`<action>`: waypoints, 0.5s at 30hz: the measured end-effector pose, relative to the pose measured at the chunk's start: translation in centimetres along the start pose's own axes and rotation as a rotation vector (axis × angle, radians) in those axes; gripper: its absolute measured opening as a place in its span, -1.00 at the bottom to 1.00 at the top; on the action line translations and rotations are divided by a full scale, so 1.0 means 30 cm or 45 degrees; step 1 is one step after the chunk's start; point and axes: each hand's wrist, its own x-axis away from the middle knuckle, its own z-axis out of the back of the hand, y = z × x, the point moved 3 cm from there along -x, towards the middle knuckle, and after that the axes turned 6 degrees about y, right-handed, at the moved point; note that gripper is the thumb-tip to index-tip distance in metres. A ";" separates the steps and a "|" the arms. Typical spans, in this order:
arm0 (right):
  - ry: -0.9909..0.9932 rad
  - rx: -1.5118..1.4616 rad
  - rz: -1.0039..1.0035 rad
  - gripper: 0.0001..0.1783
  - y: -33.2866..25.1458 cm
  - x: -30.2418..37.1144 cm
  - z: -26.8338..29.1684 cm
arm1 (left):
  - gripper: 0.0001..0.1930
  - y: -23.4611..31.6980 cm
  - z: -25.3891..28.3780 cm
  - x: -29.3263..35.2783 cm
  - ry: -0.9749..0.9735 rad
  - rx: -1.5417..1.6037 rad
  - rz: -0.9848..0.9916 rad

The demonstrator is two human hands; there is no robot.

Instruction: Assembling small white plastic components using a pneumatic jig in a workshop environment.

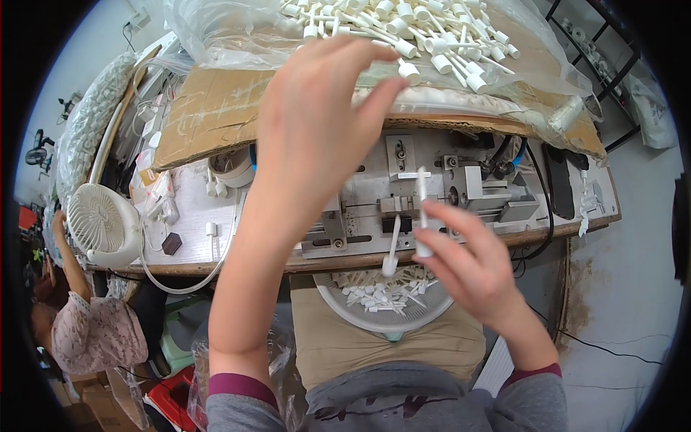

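My left hand is raised over the front of a pile of white capped sticks, thumb and index finger apart. One white cap lies just beyond those two fingertips. My right hand pinches another white capped stick between thumb and fingers, holding it nearly upright with its cap end down. Beside it, a second capped stick leans against the small metal block of a bench fixture, cap hanging over the table's front edge.
A round plastic basket of white pieces rests at my lap. Cardboard and clear plastic sheeting lie under the pile. A white fan stands left, near another person. Black cables hang at right.
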 end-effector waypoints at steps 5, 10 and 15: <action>-0.240 0.272 0.006 -0.77 -0.034 0.063 -0.089 | -0.67 -0.057 -0.178 -0.047 -0.069 0.003 0.226; -0.284 0.349 0.049 -0.80 -0.014 0.016 -0.104 | -0.70 -0.040 -0.207 -0.068 -0.510 0.174 0.427; -0.384 0.300 0.020 -0.77 -0.019 0.008 -0.099 | -0.72 -0.079 -0.177 -0.046 -0.217 0.232 0.434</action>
